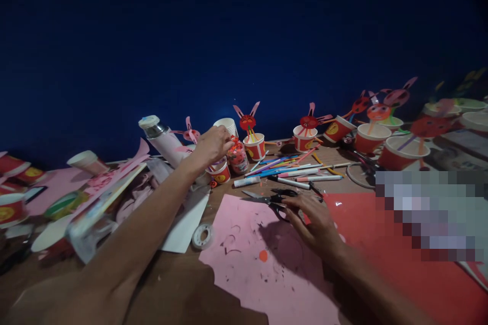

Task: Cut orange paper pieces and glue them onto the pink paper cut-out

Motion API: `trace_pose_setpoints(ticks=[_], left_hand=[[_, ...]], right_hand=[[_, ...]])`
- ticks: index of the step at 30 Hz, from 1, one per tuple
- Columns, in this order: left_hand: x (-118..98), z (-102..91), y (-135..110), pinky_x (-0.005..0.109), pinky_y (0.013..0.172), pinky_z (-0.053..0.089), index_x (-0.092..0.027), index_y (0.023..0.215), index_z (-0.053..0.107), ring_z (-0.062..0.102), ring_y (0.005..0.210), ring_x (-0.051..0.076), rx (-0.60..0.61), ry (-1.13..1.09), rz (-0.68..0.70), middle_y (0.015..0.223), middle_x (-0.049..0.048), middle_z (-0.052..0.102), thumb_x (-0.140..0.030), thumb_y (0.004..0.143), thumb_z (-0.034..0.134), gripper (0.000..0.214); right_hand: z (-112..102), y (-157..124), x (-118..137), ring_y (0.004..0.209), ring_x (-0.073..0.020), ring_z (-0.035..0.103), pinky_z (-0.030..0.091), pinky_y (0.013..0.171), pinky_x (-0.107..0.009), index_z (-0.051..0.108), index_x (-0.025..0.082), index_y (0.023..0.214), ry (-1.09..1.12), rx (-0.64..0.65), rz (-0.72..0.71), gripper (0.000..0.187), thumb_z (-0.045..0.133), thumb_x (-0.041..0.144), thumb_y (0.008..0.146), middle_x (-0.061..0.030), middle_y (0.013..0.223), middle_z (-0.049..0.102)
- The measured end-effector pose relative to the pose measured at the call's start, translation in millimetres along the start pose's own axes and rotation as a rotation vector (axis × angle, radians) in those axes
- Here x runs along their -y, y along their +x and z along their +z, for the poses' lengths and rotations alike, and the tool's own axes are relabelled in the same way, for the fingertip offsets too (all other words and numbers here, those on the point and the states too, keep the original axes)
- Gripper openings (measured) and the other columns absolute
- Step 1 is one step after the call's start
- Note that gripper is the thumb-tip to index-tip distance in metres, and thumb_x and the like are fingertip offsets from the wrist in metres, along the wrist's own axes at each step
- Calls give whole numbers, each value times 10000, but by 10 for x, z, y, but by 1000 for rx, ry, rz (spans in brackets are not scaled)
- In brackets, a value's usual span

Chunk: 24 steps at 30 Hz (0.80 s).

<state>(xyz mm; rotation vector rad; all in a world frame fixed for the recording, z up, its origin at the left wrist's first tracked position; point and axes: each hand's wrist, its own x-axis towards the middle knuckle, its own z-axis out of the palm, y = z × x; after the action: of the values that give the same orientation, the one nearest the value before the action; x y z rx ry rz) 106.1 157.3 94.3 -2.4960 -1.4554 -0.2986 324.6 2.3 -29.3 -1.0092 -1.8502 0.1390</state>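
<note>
My left hand (215, 144) reaches forward, its fingers curled together above a red and white paper cup (220, 173) and beside a clear jar (238, 157) with red and pink bits inside. What its fingertips hold, if anything, is hidden. A pink-eared paper rabbit (189, 134) shows just behind that hand. Over the pink paper sheet (244, 228), my right hand (312, 218) is closed at the handles of black-handled scissors (267, 201), whose blades point left. An orange paper dot (263, 256) and dark scraps lie on the sheet.
Several markers (301, 172) lie behind the scissors. Paper cups with rabbit figures (254, 146) stand along the blue wall. A tape roll (202, 236) sits left of the pink sheet, red paper (381, 244) to its right. A flask (162, 137) leans at back left.
</note>
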Motion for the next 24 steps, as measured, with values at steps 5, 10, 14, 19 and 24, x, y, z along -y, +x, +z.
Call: trace_pose_setpoints(ticks=[5,10,14,19,24], left_hand=[[-237,-35,-435,331,811,394,-136,824,631,499,925,211,-161,-124,99,985,88,586,-191,817,462,178],[-461,194,-1147,300,715,422,-143,829,611,524,809,183,59,-399,217,818,60,608,-206,851,442,182],[-533,368,-1529,318,741,429,-146,883,613,521,846,201,293,-394,107,877,65,601,-204,809,512,138],[-508,400,-1648,334,778,426,-161,923,601,506,907,216,399,-317,1,955,66,577,-159,805,472,175],[-415,453,-1484,358,851,412,-144,999,585,505,986,226,379,-313,-54,1045,99,575,-147,846,361,271]], right_hand=[[-8,3,-63,677,-162,557,405,618,-297,559,199,859,-6,2,12,83,496,150,836,-36,730,622],[-12,2,-58,596,-145,511,375,598,-295,557,193,786,-23,4,2,67,514,166,830,-19,644,590],[64,-60,-27,582,-140,502,356,600,-287,561,186,742,-51,139,-44,100,513,172,828,-12,615,591],[143,-110,-22,600,-144,526,352,614,-282,581,188,731,-86,253,-23,144,490,200,842,-18,649,630],[158,-97,5,603,-137,551,351,612,-273,593,187,719,-112,329,-16,222,431,218,866,-29,647,635]])
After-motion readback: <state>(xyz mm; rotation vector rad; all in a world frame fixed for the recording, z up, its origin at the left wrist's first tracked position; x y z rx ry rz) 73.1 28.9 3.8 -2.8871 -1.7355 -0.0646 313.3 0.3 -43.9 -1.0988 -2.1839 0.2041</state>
